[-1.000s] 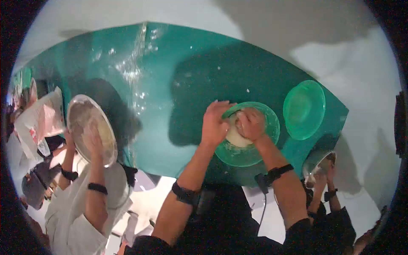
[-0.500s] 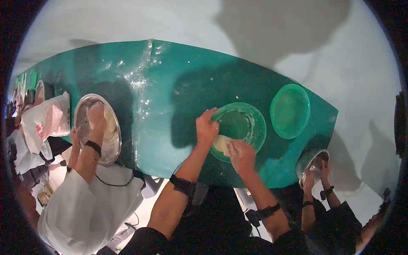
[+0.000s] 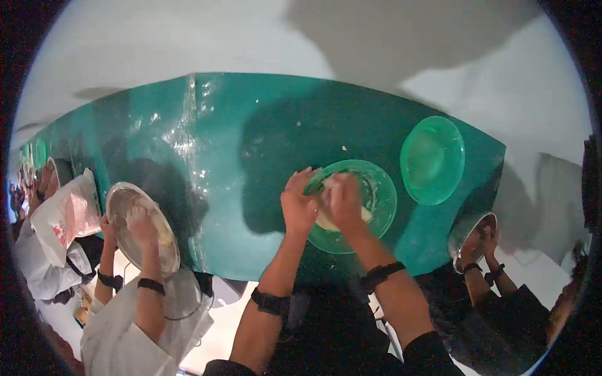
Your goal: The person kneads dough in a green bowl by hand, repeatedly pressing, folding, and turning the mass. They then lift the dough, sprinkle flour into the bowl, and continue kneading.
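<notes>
A green plastic bowl (image 3: 389, 216) rests on the table in front of me, with white floury streaks on its inner wall. My left hand (image 3: 300, 203) is closed on the bowl's left rim, fingers over the edge. Inside the bowl lies pale dough (image 3: 325, 221), partly covered by my right hand. That right hand (image 3: 343, 197) is over the dough, knuckles up, its fingers smeared by motion.
A second green bowl (image 3: 433, 161) stands to the right. Other people work with metal bowls on the left (image 3: 172, 255) and right (image 3: 459, 241). A white and pink bag (image 3: 70, 213) stands at far left. Small white specks dot the green table (image 3: 276, 135).
My right hand has moved from the bowl's near edge, where it held the dough, up and left over the bowl's middle. My left hand stays at the rim. The view has shifted slightly.
</notes>
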The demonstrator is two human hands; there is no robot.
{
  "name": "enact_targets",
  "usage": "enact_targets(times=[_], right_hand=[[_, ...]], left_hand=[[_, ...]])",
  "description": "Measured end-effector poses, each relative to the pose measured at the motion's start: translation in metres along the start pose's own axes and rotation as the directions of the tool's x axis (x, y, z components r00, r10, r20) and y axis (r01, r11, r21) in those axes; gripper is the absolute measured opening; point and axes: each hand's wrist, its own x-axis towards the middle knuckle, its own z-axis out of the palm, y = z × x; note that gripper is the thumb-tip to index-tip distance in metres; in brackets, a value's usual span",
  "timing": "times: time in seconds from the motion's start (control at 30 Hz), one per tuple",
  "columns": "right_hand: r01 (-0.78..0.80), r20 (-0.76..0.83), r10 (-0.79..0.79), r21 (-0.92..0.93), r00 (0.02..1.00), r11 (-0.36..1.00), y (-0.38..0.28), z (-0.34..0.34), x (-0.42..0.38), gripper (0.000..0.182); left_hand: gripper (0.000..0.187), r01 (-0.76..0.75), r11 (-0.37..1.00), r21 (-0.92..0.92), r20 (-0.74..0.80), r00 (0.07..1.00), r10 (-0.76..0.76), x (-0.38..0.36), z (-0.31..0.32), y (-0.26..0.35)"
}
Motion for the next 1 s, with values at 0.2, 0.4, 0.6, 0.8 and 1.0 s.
enact_targets(times=[0.2,0.4,0.6,0.8,1.0], right_hand=[[-0.066,-0.136,0.061,-0.029,0.989,0.997,0.021,0.009,-0.002,0.028],[-0.473,0.19,0.447,0.129,0.874,0.872,0.0,-0.032,-0.003,0.023],[-0.088,0.363,0.216,-0.338,0.906,0.937,-0.001,-0.067,-0.029,0.032],[-0.265,0.634,0.289,-0.136,0.717,0.955,-0.01,-0.1,0.014,0.029],[-0.83,0.584,0.603,0.48,0.543,0.282,0.024,-0.041,-0.019,0.027]], left_hand=[[0.049,-0.124,0.99,0.065,-0.033,0.991,0.126,-0.004,-0.001,-0.02],[0.034,0.203,0.975,-0.088,-0.154,0.964,-0.215,-0.028,0.004,-0.009],[0.035,0.251,0.93,-0.268,-0.499,0.79,-0.357,-0.086,0.033,-0.001],[0.039,0.265,0.826,-0.498,-0.506,0.684,-0.525,-0.1,0.052,0.001],[0.032,0.339,0.821,-0.459,-0.441,0.716,-0.542,-0.105,0.036,0.014]])
